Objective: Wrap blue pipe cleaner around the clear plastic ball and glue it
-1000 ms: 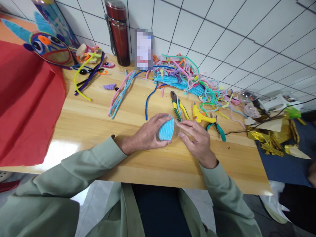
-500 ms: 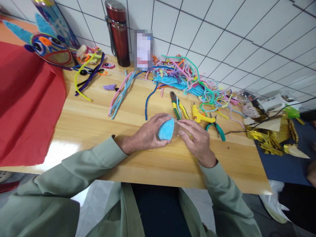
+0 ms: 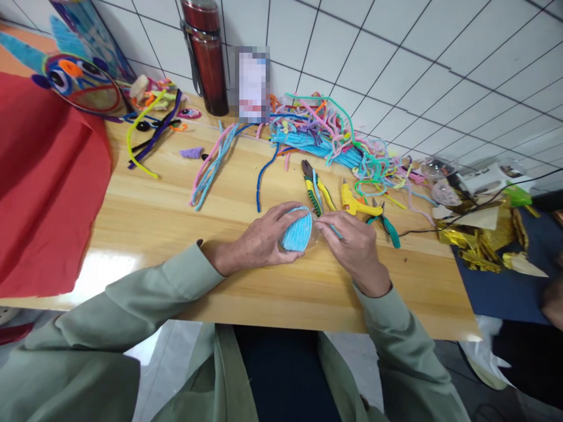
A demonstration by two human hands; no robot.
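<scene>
White-tiled wall (image 3: 396, 41), pale wooden table (image 3: 264, 299), clear rounded plastic shell (image 3: 315, 235) between two hands.
Over the table's near half, the left hand (image 3: 259, 239) cups the shell's light-blue fuzzy covering (image 3: 297, 230), a grasp that steadies it; the right hand (image 3: 356, 243) pinches what looks like a light-blue fuzzy strand (image 3: 336, 232) against the bare side.

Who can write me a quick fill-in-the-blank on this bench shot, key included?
The left hand holds a rounded piece covered in ____ pipe cleaners.
Between the two pairs of pliers lies a yellow ____.
The cloth at the left end of the table is ____.

Missing words: blue; glue gun; red.
</scene>
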